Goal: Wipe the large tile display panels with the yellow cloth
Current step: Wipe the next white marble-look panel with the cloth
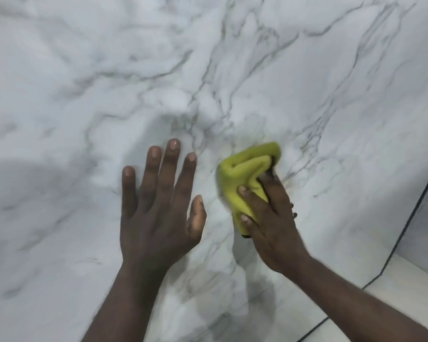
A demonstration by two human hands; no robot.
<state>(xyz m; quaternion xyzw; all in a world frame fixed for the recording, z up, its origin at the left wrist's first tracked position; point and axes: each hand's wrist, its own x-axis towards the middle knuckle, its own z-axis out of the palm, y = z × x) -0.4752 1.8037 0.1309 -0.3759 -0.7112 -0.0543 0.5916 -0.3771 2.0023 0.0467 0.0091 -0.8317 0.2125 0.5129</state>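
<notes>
Forearms: two bare forearms (124, 304) sit closest to the lens, both reaching up toward the bunched yellow microfibre cloth (247, 169).
Panel: big glossy white marble-look tile panel with grey veins (208, 70). It's right behind the cloth and runs way past it on every side, so I'd guess there's plenty of surface left to do.
Seam: thin dark joint line (416, 208), well off to the right of the cloth. Looks like that's where the next panel starts.
Left hand: left hand (158, 206) just left of the cloth, fingers straight and spread, flat against the panel as far as I can tell, holding nothing. Probably bracing so the other hand can push harder.
Right hand: right hand (269, 218) over the cloth's lower right part, fingers curled into it, pressing it onto the panel.
Cloth: wadded up to fit the grip. Its left edge is blurry, so likely mid-swipe.
Containers: none in shot.
</notes>
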